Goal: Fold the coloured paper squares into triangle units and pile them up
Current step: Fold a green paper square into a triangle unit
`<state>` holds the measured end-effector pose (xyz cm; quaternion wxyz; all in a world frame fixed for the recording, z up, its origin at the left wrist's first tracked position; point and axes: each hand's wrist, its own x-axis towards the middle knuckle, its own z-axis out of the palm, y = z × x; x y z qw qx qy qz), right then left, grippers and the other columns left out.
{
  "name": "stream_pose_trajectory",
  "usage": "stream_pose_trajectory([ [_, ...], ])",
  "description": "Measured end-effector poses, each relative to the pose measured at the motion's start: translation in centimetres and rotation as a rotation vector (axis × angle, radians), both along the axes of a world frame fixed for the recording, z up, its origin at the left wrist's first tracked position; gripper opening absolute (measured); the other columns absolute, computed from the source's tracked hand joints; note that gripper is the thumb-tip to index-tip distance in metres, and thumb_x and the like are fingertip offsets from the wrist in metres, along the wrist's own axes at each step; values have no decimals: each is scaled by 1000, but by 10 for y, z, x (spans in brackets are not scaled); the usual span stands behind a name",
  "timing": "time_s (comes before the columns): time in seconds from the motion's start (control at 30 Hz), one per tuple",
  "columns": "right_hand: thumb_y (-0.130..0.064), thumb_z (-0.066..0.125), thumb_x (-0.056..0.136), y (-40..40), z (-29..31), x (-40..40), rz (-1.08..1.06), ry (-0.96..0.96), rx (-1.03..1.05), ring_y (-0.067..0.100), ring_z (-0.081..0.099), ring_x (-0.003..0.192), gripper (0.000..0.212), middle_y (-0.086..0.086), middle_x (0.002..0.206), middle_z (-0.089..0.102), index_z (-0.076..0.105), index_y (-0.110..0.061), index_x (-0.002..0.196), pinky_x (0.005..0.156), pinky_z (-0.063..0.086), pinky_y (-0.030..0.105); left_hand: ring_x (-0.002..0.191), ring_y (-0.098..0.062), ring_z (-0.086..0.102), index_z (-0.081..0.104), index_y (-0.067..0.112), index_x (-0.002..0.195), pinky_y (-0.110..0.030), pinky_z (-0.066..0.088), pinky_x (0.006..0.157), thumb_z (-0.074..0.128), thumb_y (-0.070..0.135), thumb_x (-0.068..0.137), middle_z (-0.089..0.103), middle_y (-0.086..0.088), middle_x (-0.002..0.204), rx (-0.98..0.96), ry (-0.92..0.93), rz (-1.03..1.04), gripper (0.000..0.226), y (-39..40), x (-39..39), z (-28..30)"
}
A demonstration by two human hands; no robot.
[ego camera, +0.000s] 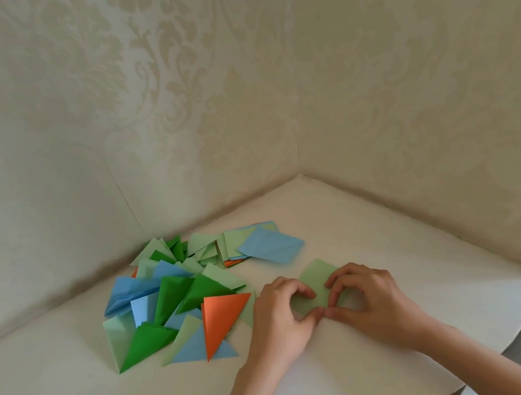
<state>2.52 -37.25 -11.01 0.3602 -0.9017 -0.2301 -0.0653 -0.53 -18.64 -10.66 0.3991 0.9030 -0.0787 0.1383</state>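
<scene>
The hands (326, 305) hide the near part of the pale green paper (319, 277); forearms run off the bottom edge.

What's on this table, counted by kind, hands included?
Hands: 2 (left hand, right hand)
Heap of folded triangles: 1
Stack of flat squares: 1
Pale green sheet under the hands: 1
Total: 5

My fingers press a pale green matt paper square (318, 276) on the smooth white matt bench (374, 231). The orange folded paper triangle (222, 319) has a slight sheen.
</scene>
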Motion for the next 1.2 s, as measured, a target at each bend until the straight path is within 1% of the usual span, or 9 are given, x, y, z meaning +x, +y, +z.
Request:
stream_pose_trajectory([
  [0.23,-47,74,69,2,11,5,37,128,-104,-11,48,93,22,-24,99,50,56,-54,79,103,34,33,95,-1,53,61,35,89,-5,35,77,75,17,73,61,16,97,-35,155,-38,28,8,3,7],
  [0.4,-65,63,62,-1,11,3,41,136,-96,-7,50,97,22,-25,101,51,62,-52,79,102,34,32,103,4,52,64,31,100,-6,35,87,69,15,80,60,18,104,-30,166,-119,26,16,-2,8],
  [0.57,-56,62,80,13,8,-8,0,41,-183,-7,42,102,13,-26,104,45,56,-46,75,98,20,24,113,9,42,54,33,119,-2,28,92,61,9,79,51,18,119,38,177,-250,47,21,-10,17],
  [0.67,-48,59,87,9,16,-6,63,58,-171,-12,44,99,16,-29,108,49,52,-48,72,103,26,32,114,8,40,53,33,120,-1,26,93,57,9,76,49,16,120,102,84,-248,51,22,-14,20],
  [0.77,-45,61,87,2,24,-3,145,87,-95,-11,49,103,12,-31,112,51,58,-46,75,103,35,36,109,3,44,59,28,114,-3,29,88,59,7,80,54,17,114,238,-77,-178,40,23,-14,18],
  [0.83,-52,61,82,-1,25,-1,181,73,-57,-5,52,107,11,-30,112,53,62,-42,79,102,37,37,99,-3,50,65,25,102,-9,35,81,63,7,80,59,17,102,319,-164,-156,28,22,-12,16],
  [0.93,-61,60,75,-5,23,1,178,9,-53,-3,57,101,25,-28,107,56,62,-39,86,95,44,38,84,-10,53,69,21,88,-19,40,74,65,9,81,62,13,89,350,-219,-141,15,19,-13,11],
  [1.03,-55,64,75,-10,18,-2,163,-31,-57,-3,58,96,24,-26,103,58,62,-38,91,90,47,37,80,-12,52,69,20,85,-18,38,72,67,10,80,60,10,84,355,-238,-119,12,15,-16,6],
  [1.2,-67,52,75,-13,7,-14,119,-44,-168,-13,44,109,32,-32,114,48,64,-41,90,104,26,27,83,-11,53,69,17,82,-23,43,72,65,17,83,59,7,83,267,-187,-88,4,10,-16,1],
])
